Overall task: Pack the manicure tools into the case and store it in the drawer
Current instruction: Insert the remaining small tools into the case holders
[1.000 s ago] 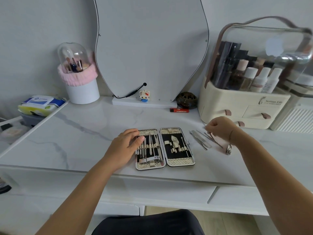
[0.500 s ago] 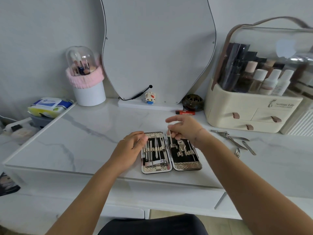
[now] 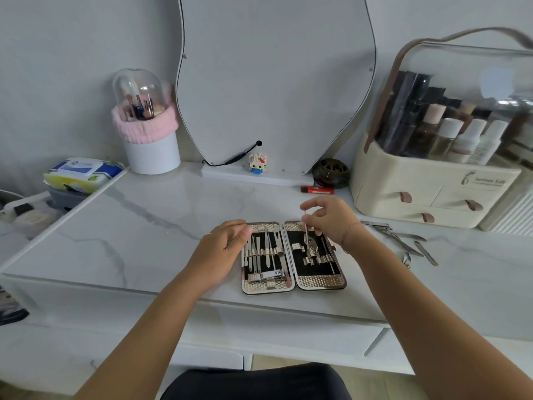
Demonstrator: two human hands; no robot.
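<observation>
The manicure case [image 3: 321, 281] lies open flat near the front edge of the marble tabletop [image 3: 161, 226], its two black-lined halves holding several metal tools under loops. My left hand [image 3: 223, 249] rests on the case's left edge, fingers curled, pressing it down. My right hand [image 3: 328, 217] hovers over the right half and pinches a thin metal tool [image 3: 306, 235] upright, its lower tip at the loops. Several loose metal tools [image 3: 403, 241] lie on the tabletop to the right of the case.
A cream cosmetics organizer [image 3: 432, 194] with small drawers stands at the back right. A mirror [image 3: 274, 82], a toy figure [image 3: 256, 163], a dark round jar [image 3: 330, 172], a red lighter [image 3: 317, 189] and a brush holder [image 3: 147, 125] line the back. Drawer fronts [image 3: 202, 327] run below the tabletop.
My right hand left the loose tools on the right carrying a thin tool and now holds it over the case's right half. My left hand stayed on the case's left edge.
</observation>
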